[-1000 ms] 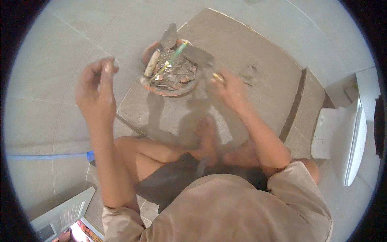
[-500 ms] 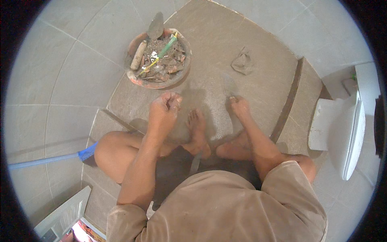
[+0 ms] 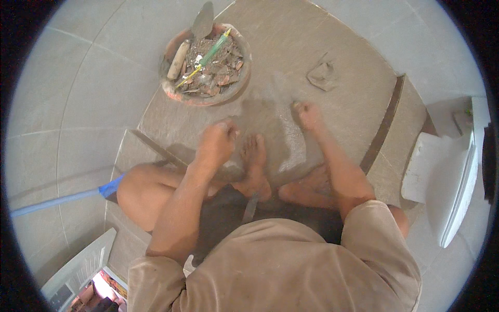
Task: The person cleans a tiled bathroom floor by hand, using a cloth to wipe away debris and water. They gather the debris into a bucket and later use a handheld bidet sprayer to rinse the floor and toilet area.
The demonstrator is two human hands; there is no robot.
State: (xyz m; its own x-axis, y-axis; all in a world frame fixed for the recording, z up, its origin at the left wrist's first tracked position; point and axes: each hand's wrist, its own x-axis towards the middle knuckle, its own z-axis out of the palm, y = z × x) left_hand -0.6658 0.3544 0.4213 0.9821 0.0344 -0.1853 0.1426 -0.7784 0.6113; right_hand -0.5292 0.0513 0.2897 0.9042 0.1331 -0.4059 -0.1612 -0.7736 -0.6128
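Observation:
My left hand [image 3: 217,140] is curled into a fist above the brown floor, just left of my bare foot [image 3: 254,153]. Whatever it holds, if anything, is hidden by the fingers. Farther forward and to the right, my right hand [image 3: 310,115] is closed in a pinch low over the floor. A faint, pale, see-through shape lies beyond its fingertips, too blurred to name. Beside that hand runs a light, grainy patch [image 3: 294,145] on the floor.
At the far left stands a round basin [image 3: 170,93] of rubble, with a trowel [image 3: 203,21] and a green and yellow stick-like tool [image 3: 212,52] on top. A grey rag [image 3: 323,75] lies beyond my right hand. A white toilet [image 3: 452,182] stands right; a blue pole [image 3: 57,202] lies left.
My right hand has moved forward, away from my body. My left hand has come slightly back and to the right, still closed. The whole view has shifted a little.

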